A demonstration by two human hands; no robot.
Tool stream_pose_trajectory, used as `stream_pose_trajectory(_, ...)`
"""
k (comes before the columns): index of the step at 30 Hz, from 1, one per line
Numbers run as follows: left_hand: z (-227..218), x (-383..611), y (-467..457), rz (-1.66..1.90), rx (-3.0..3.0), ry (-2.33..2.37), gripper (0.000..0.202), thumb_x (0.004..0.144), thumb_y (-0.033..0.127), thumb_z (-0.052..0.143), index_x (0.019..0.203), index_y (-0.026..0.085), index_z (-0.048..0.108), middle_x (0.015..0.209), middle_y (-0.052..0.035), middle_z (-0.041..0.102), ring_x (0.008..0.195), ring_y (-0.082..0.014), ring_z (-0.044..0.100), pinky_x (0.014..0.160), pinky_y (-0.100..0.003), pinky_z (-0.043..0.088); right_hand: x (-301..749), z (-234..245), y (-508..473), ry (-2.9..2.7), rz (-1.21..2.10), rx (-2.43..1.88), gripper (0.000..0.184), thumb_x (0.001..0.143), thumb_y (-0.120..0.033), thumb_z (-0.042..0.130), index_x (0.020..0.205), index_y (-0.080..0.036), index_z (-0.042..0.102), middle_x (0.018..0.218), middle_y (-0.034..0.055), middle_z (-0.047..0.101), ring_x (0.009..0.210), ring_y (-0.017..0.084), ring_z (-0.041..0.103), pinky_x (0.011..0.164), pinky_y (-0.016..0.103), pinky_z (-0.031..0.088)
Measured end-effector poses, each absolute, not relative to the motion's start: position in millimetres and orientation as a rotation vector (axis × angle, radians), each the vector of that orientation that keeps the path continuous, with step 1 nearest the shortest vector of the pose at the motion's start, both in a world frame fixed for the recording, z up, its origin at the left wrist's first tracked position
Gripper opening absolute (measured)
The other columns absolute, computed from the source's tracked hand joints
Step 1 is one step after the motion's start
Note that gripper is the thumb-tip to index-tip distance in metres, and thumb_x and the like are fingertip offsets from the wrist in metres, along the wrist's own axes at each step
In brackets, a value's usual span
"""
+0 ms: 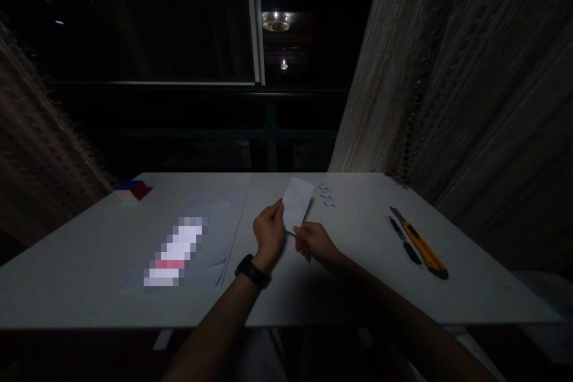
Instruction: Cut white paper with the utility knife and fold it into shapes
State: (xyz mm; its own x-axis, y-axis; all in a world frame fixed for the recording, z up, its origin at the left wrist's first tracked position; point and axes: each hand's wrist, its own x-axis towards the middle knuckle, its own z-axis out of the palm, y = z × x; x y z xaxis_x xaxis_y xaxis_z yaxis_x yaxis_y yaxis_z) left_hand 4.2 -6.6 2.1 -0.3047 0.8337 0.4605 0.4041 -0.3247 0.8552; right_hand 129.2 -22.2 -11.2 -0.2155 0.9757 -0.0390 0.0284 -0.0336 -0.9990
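A folded sheet of white paper (297,200) is held up off the table between both hands. My left hand (269,231), with a black watch (253,271) on its wrist, grips the paper's left edge, thumb on top. At the lower right corner, my right hand (316,241) pinches the paper between thumb and fingers. Behind the paper, to its right, several small puzzle-like pieces (328,196) lie in a row; the paper may hide part of them.
On the right of the white table (358,298) lie a yellow utility knife (423,245), blade out, and a black pen (405,243). Paper sheets (219,233) with a blurred-out item (176,250) lie left. A coloured cube (132,190) sits far left. Curtains (371,71) hang behind.
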Motion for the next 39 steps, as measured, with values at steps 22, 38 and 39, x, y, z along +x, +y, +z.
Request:
stream_pose_trajectory(22, 9.0, 9.7, -8.8, 1.661, 1.460, 1.259, 0.031, 0.076, 0.033, 0.059, 0.100, 0.016, 0.067, 0.101, -0.0094, 0.067, 0.093, -0.0201, 0.061, 0.084, -0.032, 0.045, 140.0, -7.6, -15.2, -1.026, 1.441, -0.959, 0.036, 0.057, -0.045, 0.073, 0.068, -0.011, 0.065, 0.064, 0.0059, 0.066, 0.059, 0.016, 0.062, 0.064, 0.034, 0.053)
stream_pose_trajectory(38, 3.5, 4.9, -0.9, 1.642, 1.214, 1.162, 0.032, 0.068, 0.034, 0.065, 0.093, 0.014, 0.069, 0.094, -0.0097, 0.069, 0.086, -0.0212, 0.062, 0.079, -0.032, 0.045, 141.2, -2.3, -17.5, -1.208, 1.315, -1.003, 0.036, 0.066, -0.047, 0.064, 0.071, -0.011, 0.066, 0.068, 0.0089, 0.067, 0.065, 0.020, 0.064, 0.069, 0.039, 0.052)
stream_pose_trajectory(39, 2.6, 3.5, 1.1, 1.610, 1.123, 1.118, 0.033, 0.066, 0.033, 0.067, 0.092, 0.013, 0.069, 0.092, -0.0103, 0.069, 0.083, -0.0207, 0.062, 0.076, -0.032, 0.046, 143.1, -0.2, -18.0, -1.254, 1.199, -1.018, 0.036, 0.069, -0.047, 0.061, 0.077, -0.011, 0.066, 0.073, 0.0095, 0.067, 0.068, 0.021, 0.064, 0.070, 0.039, 0.052)
